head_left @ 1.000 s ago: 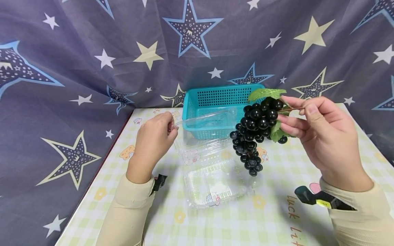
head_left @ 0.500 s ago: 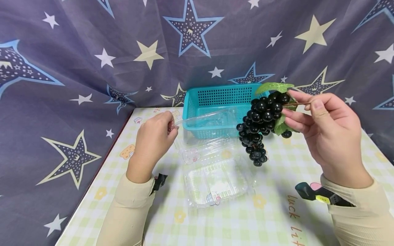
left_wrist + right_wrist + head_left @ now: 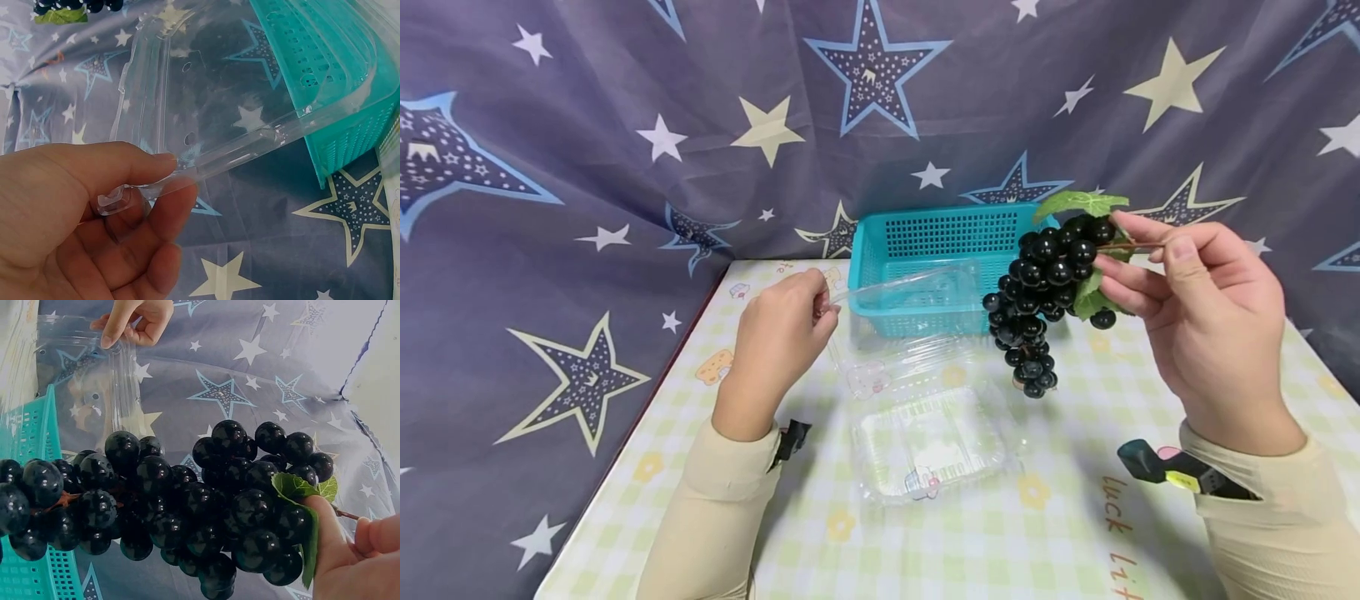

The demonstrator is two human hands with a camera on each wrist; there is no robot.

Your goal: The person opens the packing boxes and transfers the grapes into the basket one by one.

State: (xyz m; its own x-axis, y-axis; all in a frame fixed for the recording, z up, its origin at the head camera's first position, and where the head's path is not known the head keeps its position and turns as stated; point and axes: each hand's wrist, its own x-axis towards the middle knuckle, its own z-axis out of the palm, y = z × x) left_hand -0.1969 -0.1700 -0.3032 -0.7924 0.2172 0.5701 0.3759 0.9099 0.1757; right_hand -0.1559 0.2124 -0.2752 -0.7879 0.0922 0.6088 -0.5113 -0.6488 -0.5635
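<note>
My left hand (image 3: 782, 342) pinches the corner of a clear plastic clamshell's raised lid (image 3: 219, 147) between thumb and fingers. The clamshell's ribbed base (image 3: 925, 446) lies on the table below, with nothing in it. On the right, my right hand (image 3: 1213, 325) pinches the brown stem (image 3: 1138, 246) of a bunch of black grapes (image 3: 1037, 283). Green leaves (image 3: 1082, 202) sprout at the stem end. The bunch hangs above the table, to the right of the clamshell, its lower tip downward. Seen from the right wrist, the grapes (image 3: 200, 512) stretch across the view.
Behind the clamshell stands a teal perforated basket (image 3: 872, 227), partly seen through the lid. The table wears a green-and-white checked cloth (image 3: 985, 550). A dark starry curtain (image 3: 700, 108) hangs at the back and left.
My right hand has carried the grapes slightly up and to the right, away from over the clamshell. The left hand and lid stay nearly still.
</note>
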